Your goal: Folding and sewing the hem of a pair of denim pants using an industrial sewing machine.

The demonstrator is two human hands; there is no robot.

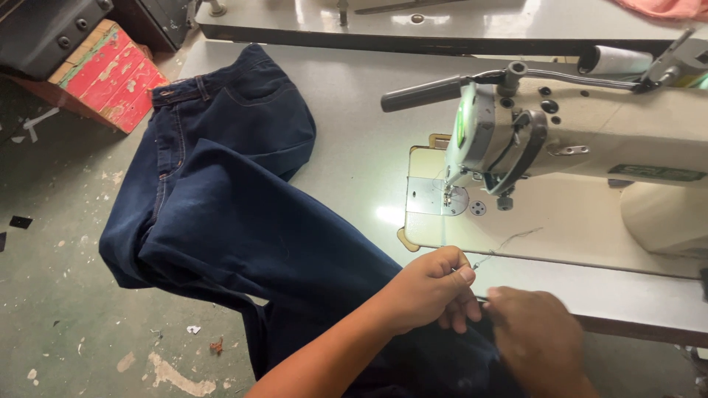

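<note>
Your grip is a two-handed pinch at the near edge of the counter (354,110): your left hand (431,287) is curled closed, thumb against forefinger, on what looks like a thin thread (509,239) together with the edge of the dark blue jeans (243,214). Your right hand (535,339) is closed too, just beside the left and on the same denim edge; what its fingertips hold is hidden.

The jeans run from under your hands up and to the left across the counter, the waistband and pocket lying farthest from you and one fold hanging over the counter's left edge above the floor (66,309).

Past your hands, the thread trails up toward the needle (447,193) of the sewing machine (560,140), whose lamp lights the plate.

The risk I see: a sharp pull on that thread could snap it or drag on the needle. The weight of the hanging denim could also pull the fabric out of your pinch and off the counter.
</note>
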